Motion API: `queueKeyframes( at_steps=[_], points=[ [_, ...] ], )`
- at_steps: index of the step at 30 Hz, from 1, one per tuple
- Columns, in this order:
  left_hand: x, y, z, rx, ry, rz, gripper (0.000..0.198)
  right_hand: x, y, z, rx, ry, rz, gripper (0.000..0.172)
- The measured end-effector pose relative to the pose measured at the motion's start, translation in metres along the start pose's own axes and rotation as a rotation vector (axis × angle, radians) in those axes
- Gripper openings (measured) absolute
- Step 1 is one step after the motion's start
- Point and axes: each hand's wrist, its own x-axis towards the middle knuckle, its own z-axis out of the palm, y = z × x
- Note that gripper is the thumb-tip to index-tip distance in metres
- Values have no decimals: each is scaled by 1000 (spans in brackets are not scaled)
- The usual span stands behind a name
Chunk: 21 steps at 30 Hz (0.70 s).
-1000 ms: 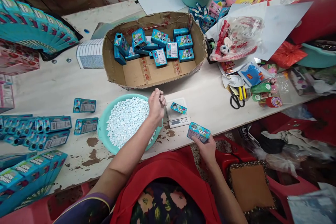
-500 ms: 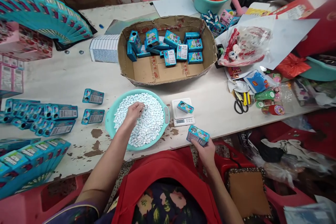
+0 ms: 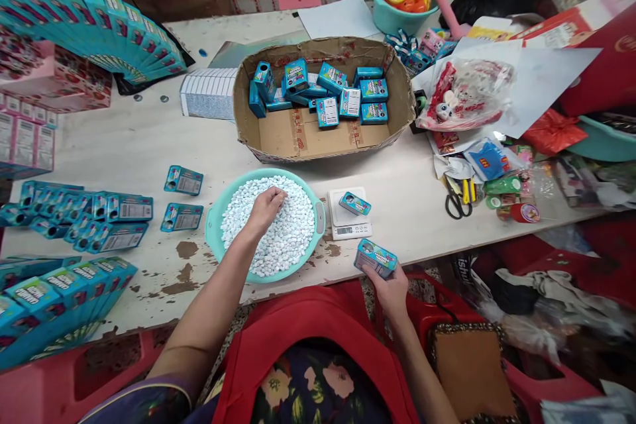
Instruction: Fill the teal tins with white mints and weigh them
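Observation:
My left hand (image 3: pixel 265 211) is over the round teal basin (image 3: pixel 320 218), its fingers curled closed at the small white candies (image 3: pixel 268 255); what they hold, if anything, is hidden. My right hand (image 3: pixel 390 285) grips a blue candy box (image 3: pixel 376 257) near the table's front edge, its round opening facing up. Just behind that box is a small white scale (image 3: pixel 352 232) with another blue box (image 3: pixel 354 203) lying on it. Two more blue boxes (image 3: pixel 183 180) lie left of the basin.
Behind the basin is a cut-down cardboard carton (image 3: pixel 273 139) with several blue boxes inside. Stacked boxes (image 3: pixel 129 209) line the left side. Scissors (image 3: pixel 457 202), a plastic bag (image 3: pixel 484 89) and wrappers clutter the right. A teal tub (image 3: pixel 397 16) of orange toys stands at the back.
My left hand has shifted slightly right over the candies, fingers still closed. My right hand holds the same box in nearly the same place. The view has swung slightly left.

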Motion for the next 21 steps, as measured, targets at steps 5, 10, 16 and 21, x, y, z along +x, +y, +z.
queueKeyframes(
  at_steps=[5, 10, 16, 21],
  points=[
    [8, -21, -3, 555, 106, 278, 26, 2, 0, 2, 15, -4, -14, 43],
    [9, -45, -1, 805, 33, 310, 30, 12, -16, 18, 21, -64, -52, 43],
    [1, -48, -3, 343, 190, 102, 26, 22, -63, 66, 114, -206, -171, 43],
    [-9, -22, -18, -491, 173, -135, 31, 24, -89, 100, -56, -273, -412, 39]
  ],
)
